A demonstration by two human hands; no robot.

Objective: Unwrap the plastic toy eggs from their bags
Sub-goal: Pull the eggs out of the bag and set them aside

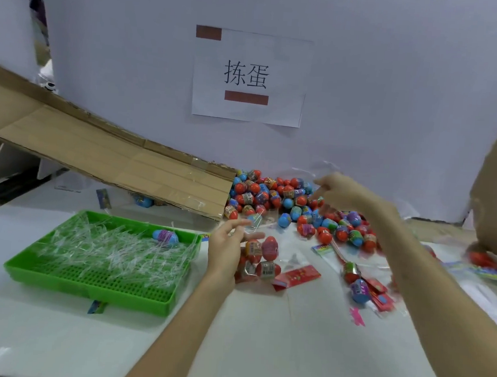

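A green tray (pixel 93 289) full of clear plastic strips (pixel 113 255) sits on the left of the white counter (pixel 260 336). One blue egg (pixel 166 237) lies on top. Behind it, a cardboard sheet (pixel 111 155) slopes down to a big egg pile (pixel 270 192) by the white wall (pixel 396 81), under a paper sign (pixel 249 76). Red packets (pixel 297 275) lie to the right. The left hand (pixel 225 248) is just beside some bagged eggs (pixel 261 260) near the tray's corner. I cannot tell if its fingers hold them. The right hand (pixel 341 192) is up over the pile, with its fingers pinching a clear bag (pixel 322 170). There is room to move at the near edge of the counter.
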